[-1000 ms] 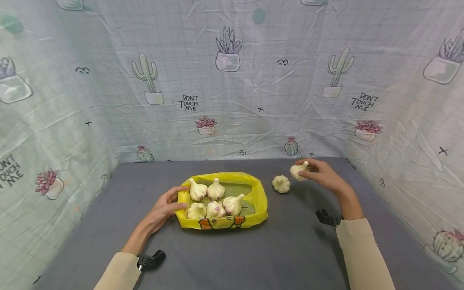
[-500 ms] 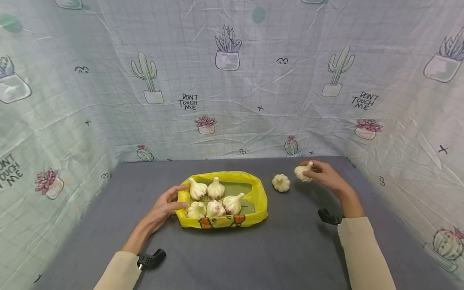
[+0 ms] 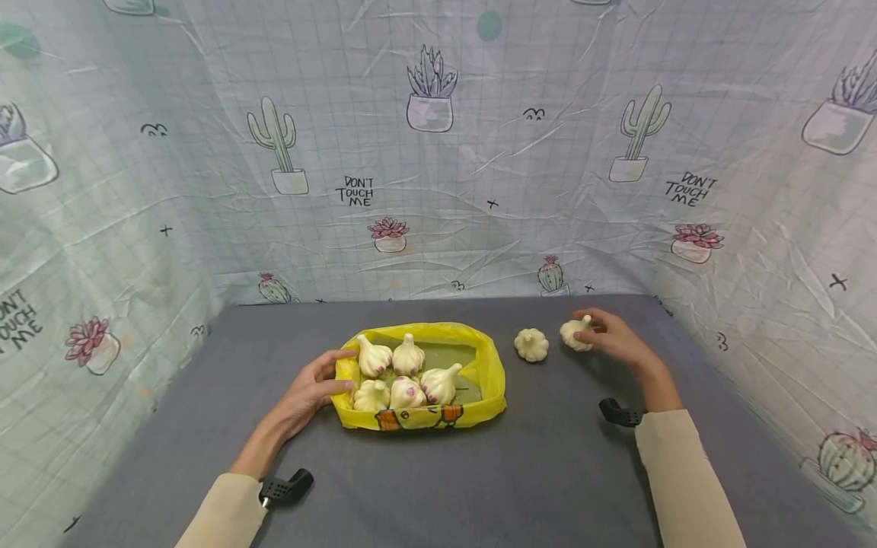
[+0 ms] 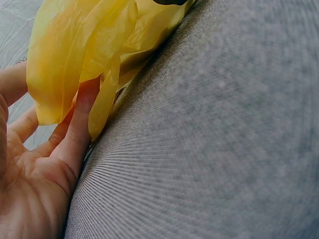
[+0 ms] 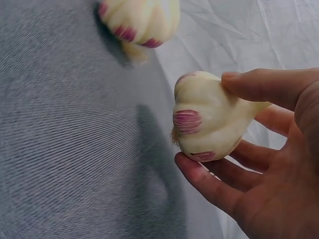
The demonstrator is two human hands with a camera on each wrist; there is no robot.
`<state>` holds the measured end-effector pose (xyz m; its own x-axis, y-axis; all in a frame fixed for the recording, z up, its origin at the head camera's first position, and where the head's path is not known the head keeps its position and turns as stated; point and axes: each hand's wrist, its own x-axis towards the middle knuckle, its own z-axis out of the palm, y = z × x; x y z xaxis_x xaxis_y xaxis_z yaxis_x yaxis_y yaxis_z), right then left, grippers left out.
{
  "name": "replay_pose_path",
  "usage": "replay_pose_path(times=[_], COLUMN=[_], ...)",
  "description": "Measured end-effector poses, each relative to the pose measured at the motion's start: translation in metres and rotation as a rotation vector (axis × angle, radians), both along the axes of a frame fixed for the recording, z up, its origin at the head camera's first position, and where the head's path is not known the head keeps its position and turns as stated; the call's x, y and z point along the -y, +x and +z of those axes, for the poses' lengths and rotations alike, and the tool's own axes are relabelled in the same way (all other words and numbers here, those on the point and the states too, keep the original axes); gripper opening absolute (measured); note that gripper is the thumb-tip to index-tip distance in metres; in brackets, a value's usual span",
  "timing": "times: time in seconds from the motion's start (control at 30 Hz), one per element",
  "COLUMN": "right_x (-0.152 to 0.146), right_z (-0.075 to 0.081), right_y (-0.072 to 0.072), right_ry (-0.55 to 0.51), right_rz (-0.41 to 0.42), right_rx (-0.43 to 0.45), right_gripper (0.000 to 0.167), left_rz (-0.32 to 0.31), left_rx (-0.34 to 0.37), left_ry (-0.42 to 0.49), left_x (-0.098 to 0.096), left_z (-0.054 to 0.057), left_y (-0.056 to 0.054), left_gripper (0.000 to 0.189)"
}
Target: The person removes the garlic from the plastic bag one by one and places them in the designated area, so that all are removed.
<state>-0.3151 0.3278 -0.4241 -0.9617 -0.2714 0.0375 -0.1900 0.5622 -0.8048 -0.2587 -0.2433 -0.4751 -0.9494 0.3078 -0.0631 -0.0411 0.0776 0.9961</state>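
A yellow plastic bag (image 3: 490, 380), spread wide with its rim rolled, stands on the table with several garlic bulbs (image 3: 408, 355) in its left and middle parts. At its left end, my left hand (image 3: 308, 396) holds the bag's side between thumb and fingers; in the left wrist view some fingertips disappear behind the yellow film (image 4: 79, 55). Right of the bag, my right hand (image 3: 620, 341) grips a garlic bulb (image 5: 209, 119) with purple streaks, thumb on one side and fingers on the other. The right wrist view shows this bulb apart from the table. Another garlic bulb (image 3: 530, 345) lies between it and the bag.
A dark grey cloth (image 3: 438, 487) covers the table. Pale sheeting (image 3: 438, 175) printed with cactus drawings hangs along the back and both sides. Each wrist carries a black camera mount (image 3: 286, 489).
My right hand has moved slightly right and then down with the garlic bulb, away from the bulb on the table. The left hand and the bag have stayed in place.
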Motion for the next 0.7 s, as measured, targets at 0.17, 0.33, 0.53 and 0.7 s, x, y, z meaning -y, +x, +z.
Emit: replay_pose_path(times=[0.17, 0.33, 0.53, 0.7], right_x=[0.002, 0.005, 0.006, 0.005], right_z=[-0.005, -0.009, -0.012, -0.014], right_y=[0.0, -0.003, -0.004, -0.003], right_ry=[0.026, 0.055, 0.094, 0.095], right_rz=[-0.004, -0.025, -0.002, 0.025], right_rx=[-0.049, -0.019, -0.028, -0.05], right_gripper=[0.059, 0.056, 0.053, 0.052], left_rz=[0.007, 0.013, 0.014, 0.011], left_rx=[0.009, 0.008, 0.011, 0.009], left_ry=[-0.008, -0.014, -0.008, -0.015], left_x=[-0.001, -0.001, -0.001, -0.001], left_z=[0.001, 0.001, 0.002, 0.002], left_y=[-0.001, -0.001, 0.001, 0.002], left_gripper=[0.065, 0.065, 0.065, 0.064])
